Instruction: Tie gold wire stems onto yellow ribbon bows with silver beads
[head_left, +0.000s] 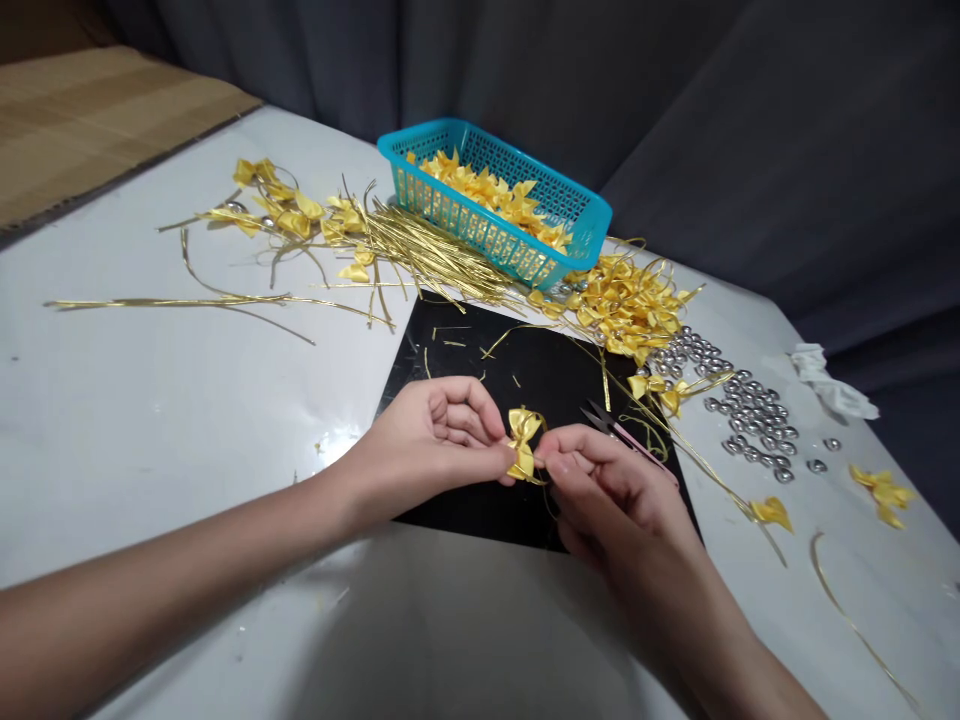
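Note:
A small yellow ribbon bow (525, 440) is pinched between the thumb and fingers of my left hand (442, 440), above a black mat (465, 510). At the bow's right edge, the thumb and forefinger of my right hand (615, 490) pinch a thin gold cord (541, 480) that loops about the bow; its end in the fingers is hidden. Thread snips (634, 440) with a pink handle lie on the mat, partly behind my right hand. Short gold cord scraps (454, 344) are scattered on the mat's far part.
A blue plastic basket (592, 225) of yellow bows stands at the back. Gold cords (427, 250) lie before it. To its right are a heap of bows (630, 300) and many silver beads (757, 410). Cardboard (112, 120) is at far left, a white crumpled piece (832, 380) at right.

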